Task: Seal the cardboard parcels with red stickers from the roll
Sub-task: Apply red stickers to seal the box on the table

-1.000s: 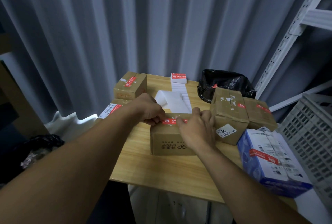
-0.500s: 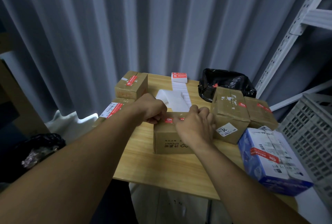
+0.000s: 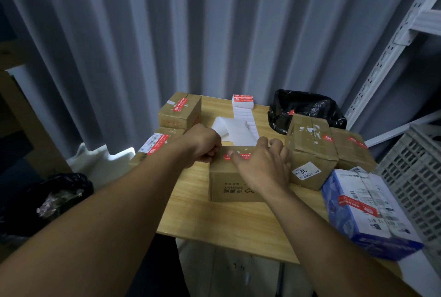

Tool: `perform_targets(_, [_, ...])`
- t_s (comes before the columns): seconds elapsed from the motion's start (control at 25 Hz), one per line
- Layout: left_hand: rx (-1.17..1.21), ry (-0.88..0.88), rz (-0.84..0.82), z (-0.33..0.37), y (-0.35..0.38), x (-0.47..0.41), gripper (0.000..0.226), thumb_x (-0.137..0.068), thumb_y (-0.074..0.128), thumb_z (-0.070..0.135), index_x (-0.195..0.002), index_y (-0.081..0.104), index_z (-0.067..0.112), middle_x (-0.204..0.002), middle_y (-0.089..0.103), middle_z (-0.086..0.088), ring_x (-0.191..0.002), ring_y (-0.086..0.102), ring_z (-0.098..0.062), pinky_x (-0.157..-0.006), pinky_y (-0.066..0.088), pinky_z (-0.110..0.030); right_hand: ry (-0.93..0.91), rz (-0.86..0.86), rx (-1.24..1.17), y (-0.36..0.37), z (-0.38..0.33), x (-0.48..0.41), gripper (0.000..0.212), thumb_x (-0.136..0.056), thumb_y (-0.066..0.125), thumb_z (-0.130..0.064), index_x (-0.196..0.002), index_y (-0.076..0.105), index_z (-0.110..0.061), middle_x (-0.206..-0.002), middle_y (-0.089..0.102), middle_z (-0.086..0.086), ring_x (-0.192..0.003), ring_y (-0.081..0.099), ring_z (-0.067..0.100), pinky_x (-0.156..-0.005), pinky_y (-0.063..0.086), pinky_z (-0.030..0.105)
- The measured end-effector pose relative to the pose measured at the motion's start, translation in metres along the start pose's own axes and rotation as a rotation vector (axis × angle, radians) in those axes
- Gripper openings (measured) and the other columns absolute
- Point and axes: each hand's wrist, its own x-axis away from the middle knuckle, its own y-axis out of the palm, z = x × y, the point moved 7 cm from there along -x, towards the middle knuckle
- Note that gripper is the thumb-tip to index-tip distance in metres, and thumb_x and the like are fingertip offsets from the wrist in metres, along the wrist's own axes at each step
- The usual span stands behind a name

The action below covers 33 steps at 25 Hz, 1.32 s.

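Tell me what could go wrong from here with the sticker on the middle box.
1. The red sticker lies partly under the right hand; pressed unevenly, it may crease or sit crooked on the middle box.
2. The left hand is curled at the box's left edge; if it pulls, the sticker could lift.
3. The blue-and-white parcel sits at the table's right edge, near the right forearm; a nudge might tip it off.

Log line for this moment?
phase: sealing centre box | left hand: curled at box's left top edge, hold unclear | right hand: fingers spread, pressing red sticker on top
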Motion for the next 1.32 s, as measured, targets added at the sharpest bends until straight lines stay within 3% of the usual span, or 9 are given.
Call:
perform_targets(0.24, [-0.017,0.055,0.018,-0.001,-0.001,0.004,0.011,-0.089,0.062,0.01,-0.079,0.062,0.006,-0.071,0.053,-0.009,-0.063,0.049,-0.019,-0.051,0.042,-0.026,-0.024,-0.036,-0.073,0.001,-0.002,0.007,0.096,-0.073,0.056,-0.081,-0.143,0.039,-0.017,-0.146,0.034,0.008,-0.138,0.027,0.03,-0.106,0.034,0.048])
perform_targets(0.36, [0.033,0.075,0.053,-0.002,-0.003,0.013,0.009,-0.089,0.067,0.012,-0.094,0.066,0.005,-0.084,0.061,-0.005,-0.073,0.055,-0.016,-0.058,0.047,-0.027,0.108,-0.074,-0.326,-0.006,0.023,-0.005,0.08,-0.085,0.055,-0.068,-0.143,0.04,-0.014,-0.148,0.035,0.012,-0.139,0.03,0.032,-0.112,0.033,0.046])
perform_targets(0.48, [0.012,0.119,0.084,0.0,-0.006,0.02,0.04,-0.082,0.078,0.017,-0.119,0.064,0.011,-0.107,0.063,-0.003,-0.093,0.058,-0.016,-0.072,0.051,-0.03,0.197,-0.113,-0.393,-0.009,0.043,-0.013,0.064,-0.087,0.057,-0.055,-0.134,0.049,-0.013,-0.138,0.049,0.011,-0.128,0.047,0.032,-0.102,0.043,0.047])
perform_targets(0.6, [-0.42,0.207,-0.059,0.007,0.004,0.029,0.082,-0.075,0.084,0.017,-0.147,0.046,0.025,-0.146,0.043,-0.005,-0.131,0.045,-0.027,-0.103,0.045,-0.038,0.182,-0.241,-0.419,-0.008,0.044,-0.008,0.052,-0.071,0.063,-0.058,-0.105,0.06,-0.019,-0.104,0.067,0.002,-0.094,0.064,0.024,-0.087,0.053,0.045])
perform_targets(0.64, [-0.521,0.244,-0.15,0.008,0.012,0.034,0.087,-0.076,0.08,0.01,-0.152,0.038,0.023,-0.151,0.04,-0.007,-0.133,0.043,-0.025,-0.104,0.044,-0.037,0.18,-0.289,-0.46,-0.006,0.043,-0.005,0.047,-0.072,0.066,-0.055,-0.102,0.06,-0.02,-0.098,0.068,0.0,-0.088,0.065,0.022,-0.084,0.055,0.043])
perform_targets(0.76, [-0.615,0.274,-0.271,0.006,0.023,0.04,0.083,-0.078,0.072,-0.003,-0.151,0.035,0.011,-0.136,0.053,-0.008,-0.113,0.052,-0.018,-0.084,0.048,-0.026,0.169,-0.352,-0.525,-0.006,0.037,-0.002,0.029,-0.081,0.069,-0.041,-0.1,0.059,-0.02,-0.094,0.069,0.001,-0.084,0.065,0.019,-0.079,0.056,0.039])
perform_targets(1.0, [-0.878,0.163,-0.249,-0.01,-0.002,0.039,0.084,-0.056,0.096,0.039,-0.123,0.047,0.023,-0.118,0.057,0.004,-0.107,0.056,-0.021,-0.092,0.051,-0.035,0.1,-0.325,-0.629,0.0,0.0,-0.021,0.016,-0.072,0.079,-0.022,-0.081,0.068,-0.014,-0.085,0.073,0.006,-0.079,0.067,0.023,-0.074,0.053,0.036])
perform_targets(1.16, [-0.882,0.158,-0.285,-0.012,-0.013,0.045,0.08,-0.065,0.094,0.022,-0.131,0.051,0.014,-0.111,0.061,0.004,-0.098,0.061,-0.019,-0.066,0.048,-0.022,0.09,-0.368,-0.749,0.008,-0.019,-0.032,0.028,-0.075,0.081,-0.01,-0.1,0.069,-0.004,-0.091,0.068,0.007,-0.082,0.063,0.02,-0.075,0.052,0.031])
perform_targets(1.32, [-0.871,0.132,-0.227,-0.01,-0.023,0.042,0.067,-0.07,0.09,0.014,-0.125,0.053,0.009,-0.108,0.065,-0.002,-0.088,0.066,-0.022,-0.063,0.054,-0.026,0.086,-0.383,-0.803,0.018,-0.029,-0.038,0.023,-0.079,0.079,-0.008,-0.098,0.066,-0.007,-0.089,0.066,0.006,-0.077,0.06,0.016,-0.063,0.048,0.026])
